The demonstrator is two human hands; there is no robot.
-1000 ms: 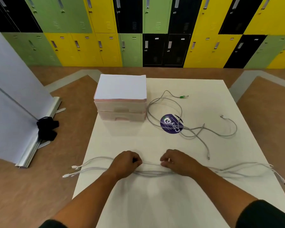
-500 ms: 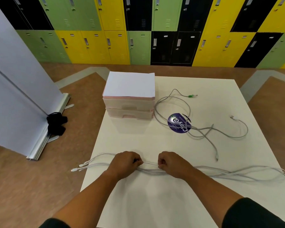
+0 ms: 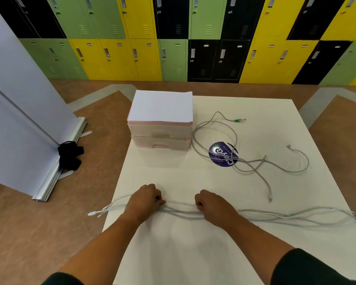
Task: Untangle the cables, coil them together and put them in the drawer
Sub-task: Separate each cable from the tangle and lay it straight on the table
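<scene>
I see a white table in a room with a brown floor. A wall of lockers in green, yellow and black runs along the back. On the left a big pale board stands on the floor on a shiny metal foot, and a small black thing sits by that foot. Near the front edge of the table a bunch of long white cables lies stretched from side to side. Its plug ends hang off the left edge, and its other end reaches the right edge. The left hand and the right hand are both curled tight on this bunch, a little apart, with a thin white strand pulled straight between them. I cannot tell how many strands each hand holds, since the fingers hide them. At the back left of the table stands a small drawer box with two drawers, both closed, and a white sheet on top. Just to the right of it some grey cables lie in loose loops that cross over each other, well apart from the hands. One of them ends in a green plug. The loops run over a round purple sticker on the table top.
</scene>
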